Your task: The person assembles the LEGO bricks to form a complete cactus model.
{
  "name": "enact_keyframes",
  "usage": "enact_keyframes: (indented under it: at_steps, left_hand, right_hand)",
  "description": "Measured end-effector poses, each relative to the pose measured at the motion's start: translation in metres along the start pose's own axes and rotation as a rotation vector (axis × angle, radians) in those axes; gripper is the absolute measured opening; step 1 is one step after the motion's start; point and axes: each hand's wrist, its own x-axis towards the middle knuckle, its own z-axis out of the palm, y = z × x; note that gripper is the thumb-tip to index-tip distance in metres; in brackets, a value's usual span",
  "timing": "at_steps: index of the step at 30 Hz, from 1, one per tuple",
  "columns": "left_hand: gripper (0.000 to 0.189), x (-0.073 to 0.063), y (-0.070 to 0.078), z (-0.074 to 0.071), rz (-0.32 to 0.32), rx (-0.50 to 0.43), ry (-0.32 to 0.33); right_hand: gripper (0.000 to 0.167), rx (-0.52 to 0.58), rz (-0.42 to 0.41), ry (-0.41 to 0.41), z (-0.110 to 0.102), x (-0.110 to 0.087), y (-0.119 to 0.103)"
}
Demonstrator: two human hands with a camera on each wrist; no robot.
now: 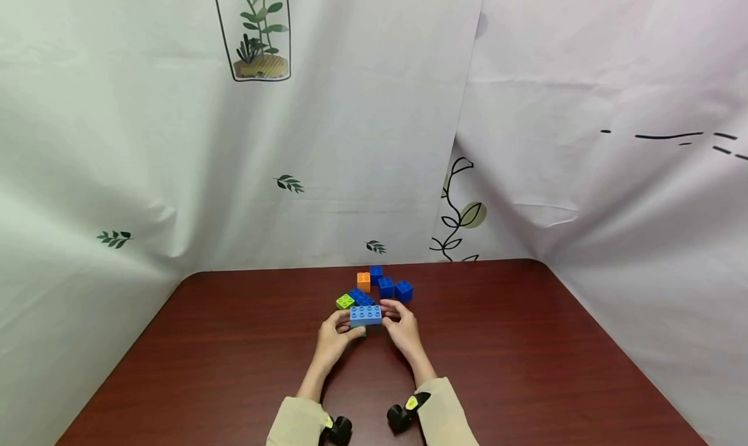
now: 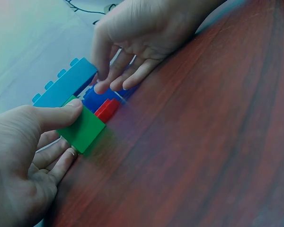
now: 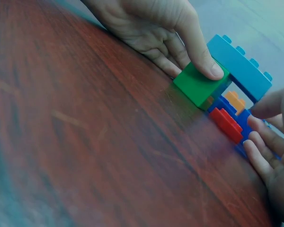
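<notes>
Green cuboid plastic block [image 2: 86, 130], gripped by left hand [image 1: 333, 339], props long light-blue plastic brick [image 1: 365, 316], right hand [image 1: 404, 332] pinching its overhang, seemingly for balance.

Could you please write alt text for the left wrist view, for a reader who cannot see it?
A person's left hand grips a green block with a light-blue block overhanging on top, while the right hand is at the light-blue block's other end. Beyond the green block are a red block and dark-blue blocks, on a reddish-brown tabletop.
</notes>
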Motion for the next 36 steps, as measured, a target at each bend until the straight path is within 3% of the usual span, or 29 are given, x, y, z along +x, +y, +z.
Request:
enact_keyframes:
  at_steps: [6, 10, 14, 21, 25, 30, 36]
  left_hand:
    - [0.048, 0.001, -0.001, 0.001, 0.009, 0.003, 0.003]
    - [0.048, 0.002, -0.001, 0.000, 0.001, 0.001, -0.009]
    - [0.051, 0.004, -0.001, -0.002, 0.000, -0.025, -0.056]
    - [0.049, 0.003, -0.003, -0.012, -0.037, -0.109, -0.136]
    - [0.043, 0.004, -0.002, -0.014, -0.050, -0.174, -0.074]
    - [0.039, 0.007, -0.002, -0.016, -0.072, -0.239, 0.025]
    - [0.032, 0.011, -0.005, -0.016, -0.080, -0.239, 0.123]
  right_hand:
    - [0.038, 0.174, 0.019, -0.106, -0.008, -0.009, -0.026]
    - [0.034, 0.132, 0.030, -0.140, -0.005, -0.006, -0.015]
    - [0.031, 0.061, 0.012, -0.122, -0.001, -0.002, -0.002]
    - [0.033, 0.090, 0.030, -0.134, 0.001, -0.002, -0.001]
    - [0.030, 0.110, 0.057, -0.125, -0.001, -0.003, -0.005]
    - [0.029, 0.130, 0.055, -0.124, -0.005, -0.010, -0.028]
    - [0.027, 0.137, 0.101, -0.124, -0.008, -0.013, -0.041]
